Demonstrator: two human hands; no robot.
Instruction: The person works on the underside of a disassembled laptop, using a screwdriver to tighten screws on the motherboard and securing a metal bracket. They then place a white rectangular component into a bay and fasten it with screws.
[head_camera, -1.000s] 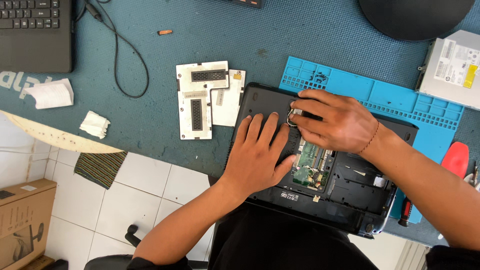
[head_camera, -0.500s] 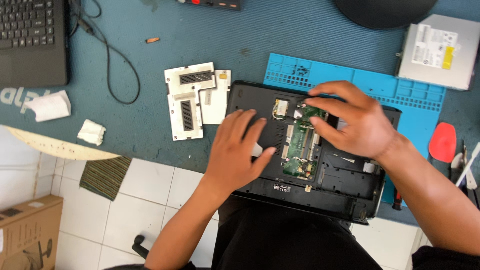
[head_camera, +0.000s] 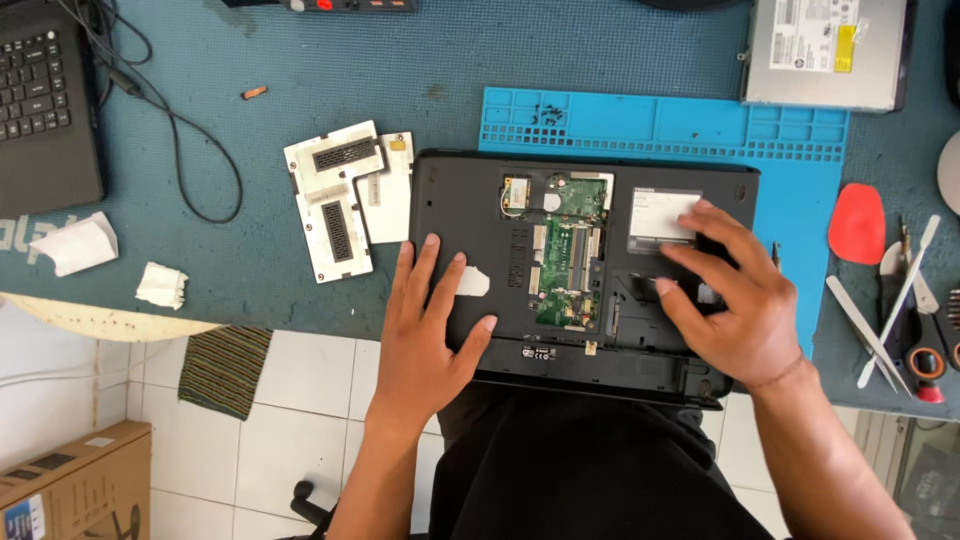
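Both forearms run bare right up to the near edge of the view, no sleeves showing, no gloves on either the left hand (head_camera: 425, 335) or the right hand (head_camera: 735, 300). A thin thread-like band circles the right wrist, and the left wrist carries nothing. Down at the near edge, dark, plain black clothing covers the lap between the two arms.

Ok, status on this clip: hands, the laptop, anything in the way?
Left hand flat on the laptop, holding nothing. Right hand flat on its right side, empty. Laptop upside down, circuit board exposed. Removed cover lies beside it, left; nothing blocking.
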